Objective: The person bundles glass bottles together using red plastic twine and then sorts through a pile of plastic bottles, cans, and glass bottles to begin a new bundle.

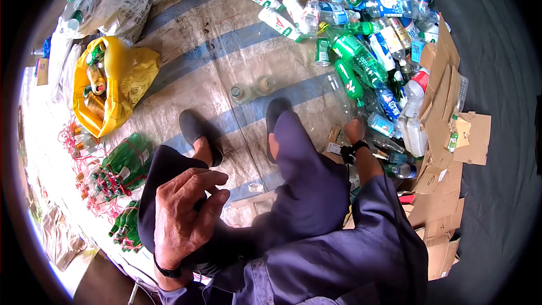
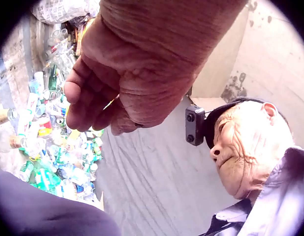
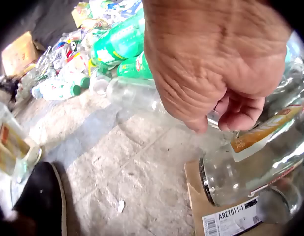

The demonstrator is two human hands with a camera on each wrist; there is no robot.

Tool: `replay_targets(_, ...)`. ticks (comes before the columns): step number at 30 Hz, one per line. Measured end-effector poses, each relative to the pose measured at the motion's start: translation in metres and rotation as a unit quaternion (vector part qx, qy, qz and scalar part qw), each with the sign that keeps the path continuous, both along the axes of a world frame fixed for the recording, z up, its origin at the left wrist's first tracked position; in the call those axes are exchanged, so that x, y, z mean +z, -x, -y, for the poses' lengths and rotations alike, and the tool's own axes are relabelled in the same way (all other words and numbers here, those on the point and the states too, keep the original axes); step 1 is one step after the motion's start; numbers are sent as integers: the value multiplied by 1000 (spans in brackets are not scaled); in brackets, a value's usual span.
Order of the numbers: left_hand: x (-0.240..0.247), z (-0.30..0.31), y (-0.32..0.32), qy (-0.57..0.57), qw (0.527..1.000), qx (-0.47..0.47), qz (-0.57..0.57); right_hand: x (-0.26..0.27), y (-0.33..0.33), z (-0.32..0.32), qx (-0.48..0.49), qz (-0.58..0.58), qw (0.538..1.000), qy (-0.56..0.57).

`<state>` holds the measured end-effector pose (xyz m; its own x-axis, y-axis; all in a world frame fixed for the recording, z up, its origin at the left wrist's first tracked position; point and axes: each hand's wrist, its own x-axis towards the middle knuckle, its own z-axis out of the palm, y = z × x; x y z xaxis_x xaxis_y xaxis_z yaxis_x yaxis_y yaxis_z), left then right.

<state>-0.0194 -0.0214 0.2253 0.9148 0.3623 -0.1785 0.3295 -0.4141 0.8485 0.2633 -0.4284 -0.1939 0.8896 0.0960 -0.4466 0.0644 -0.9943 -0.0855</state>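
My left hand (image 1: 186,214) is raised over my knee, its fingers loosely bent and holding nothing; the left wrist view shows the same empty hand (image 2: 127,83). At the pile's near edge, my right hand (image 1: 354,130) has curled fingers at one end of a clear plastic bottle (image 1: 339,93). In the right wrist view this hand (image 3: 216,69) covers that end, while the bottle (image 3: 137,93) lies on its side; the exact grip is partly hidden. Below the fingers is a clear bottle with an orange label (image 3: 265,132). Two clear bottles (image 1: 241,92) stand beyond my feet.
Mixed bottles and cans (image 1: 350,51) are heaped at the upper right, bordered by cardboard (image 1: 440,192). A yellow bag (image 1: 138,73) holding containers is at the left, near bundled green bottles (image 1: 127,155). A labelled cardboard piece (image 3: 196,196) lies below the right hand. My shoes (image 1: 195,127) rest on the striped sheet.
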Motion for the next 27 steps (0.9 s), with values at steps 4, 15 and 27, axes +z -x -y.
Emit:
replay_targets(4, -2, 0, -1, -3, 1000, -11, 1, -19, 17, 2, 97, -37, 992, 68)
replay_targets(15, 0, -1, 1, -7, 1000, -5, -5, -56, 22, 3, 9, 25, 1000, 1)
replay_targets(27, 1, -4, 1, -23, 999, -21, 9, -33, 67, -45, 163, 66, 985, 0)
